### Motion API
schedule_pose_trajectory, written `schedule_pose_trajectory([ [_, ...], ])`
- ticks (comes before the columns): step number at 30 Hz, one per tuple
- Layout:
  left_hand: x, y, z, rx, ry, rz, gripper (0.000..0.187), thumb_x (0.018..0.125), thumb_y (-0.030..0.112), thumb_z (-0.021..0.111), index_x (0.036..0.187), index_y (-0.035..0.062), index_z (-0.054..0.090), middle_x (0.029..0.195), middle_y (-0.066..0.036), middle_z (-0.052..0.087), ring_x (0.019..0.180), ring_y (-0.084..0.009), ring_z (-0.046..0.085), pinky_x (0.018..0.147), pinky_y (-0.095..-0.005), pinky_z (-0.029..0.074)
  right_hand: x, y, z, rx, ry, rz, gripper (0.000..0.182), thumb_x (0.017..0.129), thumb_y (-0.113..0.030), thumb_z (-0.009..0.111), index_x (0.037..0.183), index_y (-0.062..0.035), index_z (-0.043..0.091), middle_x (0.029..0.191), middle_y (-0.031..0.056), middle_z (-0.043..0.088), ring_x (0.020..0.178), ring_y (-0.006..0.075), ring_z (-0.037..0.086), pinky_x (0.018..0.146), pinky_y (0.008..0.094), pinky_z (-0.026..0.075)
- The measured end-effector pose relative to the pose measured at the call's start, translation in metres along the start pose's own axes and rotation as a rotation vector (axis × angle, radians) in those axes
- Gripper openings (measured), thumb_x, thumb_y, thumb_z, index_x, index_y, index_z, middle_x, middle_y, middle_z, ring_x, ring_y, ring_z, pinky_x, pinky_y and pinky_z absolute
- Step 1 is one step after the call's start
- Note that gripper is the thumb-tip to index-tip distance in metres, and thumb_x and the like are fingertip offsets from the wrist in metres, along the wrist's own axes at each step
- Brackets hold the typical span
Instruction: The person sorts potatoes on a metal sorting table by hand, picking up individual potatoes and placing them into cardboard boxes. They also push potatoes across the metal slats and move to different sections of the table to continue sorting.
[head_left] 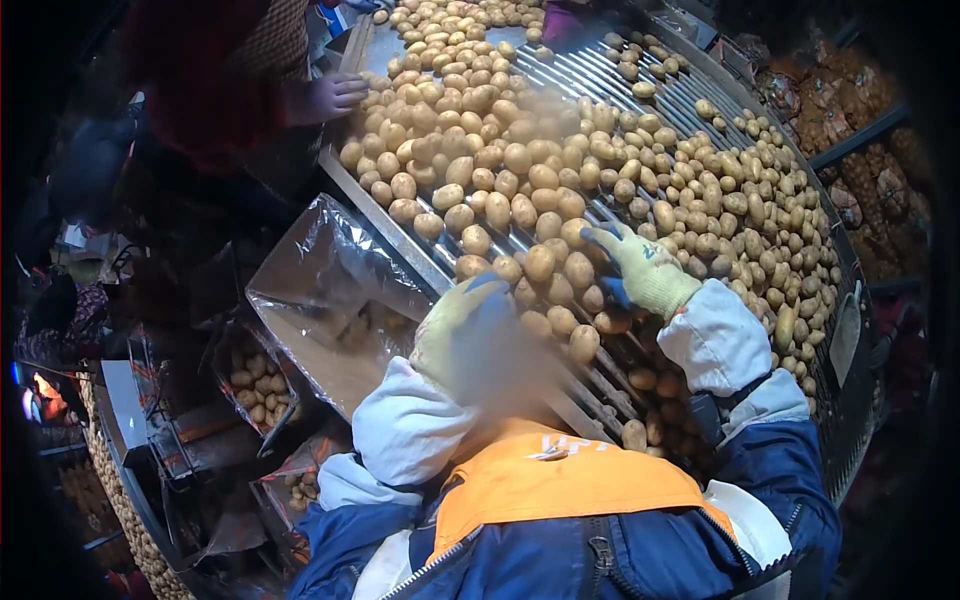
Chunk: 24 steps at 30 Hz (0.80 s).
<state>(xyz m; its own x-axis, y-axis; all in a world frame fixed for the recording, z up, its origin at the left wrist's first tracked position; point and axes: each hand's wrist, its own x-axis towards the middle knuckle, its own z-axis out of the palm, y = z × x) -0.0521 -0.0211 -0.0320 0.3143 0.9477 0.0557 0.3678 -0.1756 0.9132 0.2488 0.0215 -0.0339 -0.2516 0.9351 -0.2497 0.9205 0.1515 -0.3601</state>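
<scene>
Many potatoes (pixel 540 262) lie spread over a metal roller table (pixel 570 75). My left hand (pixel 465 335), in a pale glove with blue fingertips, is at the near left edge of the pile; a blurred patch covers part of it, and its grip cannot be made out. On the right, my right hand (pixel 640 268) wears the same kind of glove. Its fingers are spread apart over the potatoes, the tips touching some of them, with nothing held.
A plastic-lined box (pixel 330 300) stands against the table's left edge. Below it are smaller bags of potatoes (pixel 262 385). A co-worker's hand (pixel 338 97) rests by the pile at upper left. Filled net bags (pixel 830 90) lie beyond the right edge.
</scene>
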Motion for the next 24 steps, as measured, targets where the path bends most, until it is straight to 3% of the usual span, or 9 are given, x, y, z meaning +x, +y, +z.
schedule_pose_trajectory([
  [2, 0.0, 0.001, -0.001, -0.024, 0.01, -0.018, 0.031, 0.103, 0.022, 0.065, 0.127, 0.0024, 0.07, 0.131, -0.017, 0.067, 0.12, -0.0236, 0.065, 0.103, -0.0344, 0.05, -0.002, -0.006, -0.004, -0.081, -0.052, -0.015, 0.063, 0.086, -0.01, 0.072, 0.145, -0.0196, 0.053, 0.141, 0.0185, 0.056, 0.123, 0.0413, 0.061, 0.103, 0.047, 0.051],
  [5, 0.007, 0.002, 0.004, 0.309, 0.063, 0.344, 0.038, 0.098, 0.027, 0.07, 0.128, 0.0049, 0.068, 0.129, -0.024, 0.067, 0.12, -0.0379, 0.065, 0.104, -0.0414, 0.051, 0.008, -0.018, -0.002, -0.216, -0.129, 0.179, 0.055, 0.086, -0.013, 0.073, 0.137, -0.0187, 0.054, 0.125, 0.0215, 0.061, 0.117, 0.0414, 0.064, 0.095, 0.048, 0.054],
  [8, 0.022, 0.012, 0.028, 0.272, 0.027, 0.213, 0.036, 0.097, 0.024, 0.068, 0.128, 0.0054, 0.068, 0.127, -0.023, 0.068, 0.12, -0.0388, 0.065, 0.104, -0.0436, 0.051, 0.014, -0.02, -0.007, -0.161, -0.102, 0.133, 0.05, 0.086, -0.015, 0.073, 0.133, -0.017, 0.056, 0.121, 0.0212, 0.064, 0.114, 0.0417, 0.065, 0.094, 0.0491, 0.054],
  [10, 0.023, 0.021, 0.027, 0.305, -0.084, 0.353, 0.033, 0.098, 0.024, 0.068, 0.125, 0.0052, 0.07, 0.123, -0.021, 0.07, 0.116, -0.036, 0.068, 0.101, -0.0426, 0.053, 0.015, -0.015, -0.015, -0.127, -0.126, 0.166, 0.048, 0.088, -0.017, 0.072, 0.133, -0.017, 0.057, 0.12, 0.0215, 0.065, 0.113, 0.0416, 0.066, 0.094, 0.0489, 0.054],
  [12, 0.018, 0.019, 0.034, 0.193, -0.038, 0.298, 0.03, 0.098, 0.024, 0.068, 0.12, 0.004, 0.072, 0.119, -0.021, 0.072, 0.112, -0.0346, 0.07, 0.097, -0.0417, 0.054, 0.019, -0.004, -0.024, -0.064, -0.167, 0.228, 0.044, 0.091, -0.022, 0.071, 0.132, -0.0172, 0.058, 0.118, 0.022, 0.067, 0.111, 0.0415, 0.067, 0.093, 0.0485, 0.054],
  [13, 0.021, 0.019, 0.032, 0.108, -0.118, 0.037, 0.029, 0.099, 0.025, 0.067, 0.117, 0.0036, 0.073, 0.118, -0.021, 0.072, 0.11, -0.0338, 0.071, 0.095, -0.0405, 0.055, 0.015, 0.0, -0.021, -0.119, -0.039, 0.198, 0.046, 0.093, -0.025, 0.069, 0.136, -0.0168, 0.058, 0.119, 0.023, 0.068, 0.111, 0.0403, 0.068, 0.093, 0.0476, 0.054],
  [16, 0.018, 0.012, 0.033, 0.162, -0.023, 0.11, 0.029, 0.101, 0.025, 0.066, 0.119, 0.0038, 0.073, 0.117, -0.02, 0.072, 0.111, -0.0329, 0.071, 0.096, -0.0397, 0.055, 0.027, -0.001, -0.024, -0.147, -0.013, 0.063, 0.044, 0.098, -0.023, 0.062, 0.141, -0.0176, 0.056, 0.122, 0.0235, 0.068, 0.112, 0.0391, 0.068, 0.094, 0.0466, 0.054],
  [21, 0.021, 0.003, 0.044, -0.055, 0.018, -0.074, 0.028, 0.102, 0.024, 0.066, 0.121, 0.0042, 0.073, 0.115, -0.017, 0.074, 0.104, -0.0249, 0.073, 0.092, -0.036, 0.056, 0.078, -0.015, -0.037, -0.267, -0.461, 0.033, 0.039, 0.104, -0.021, 0.047, 0.142, -0.0226, 0.056, 0.125, 0.0173, 0.068, 0.114, 0.0364, 0.068, 0.094, 0.0445, 0.054],
  [24, 0.028, 0.01, 0.043, -0.024, 0.006, -0.049, 0.028, 0.102, 0.022, 0.067, 0.121, 0.0033, 0.073, 0.113, -0.015, 0.074, 0.101, -0.0209, 0.072, 0.09, -0.0333, 0.057, 0.091, -0.008, -0.015, -0.379, -0.386, -0.017, 0.04, 0.101, -0.018, 0.051, 0.14, -0.0245, 0.058, 0.123, 0.0168, 0.068, 0.114, 0.036, 0.068, 0.093, 0.046, 0.055],
])
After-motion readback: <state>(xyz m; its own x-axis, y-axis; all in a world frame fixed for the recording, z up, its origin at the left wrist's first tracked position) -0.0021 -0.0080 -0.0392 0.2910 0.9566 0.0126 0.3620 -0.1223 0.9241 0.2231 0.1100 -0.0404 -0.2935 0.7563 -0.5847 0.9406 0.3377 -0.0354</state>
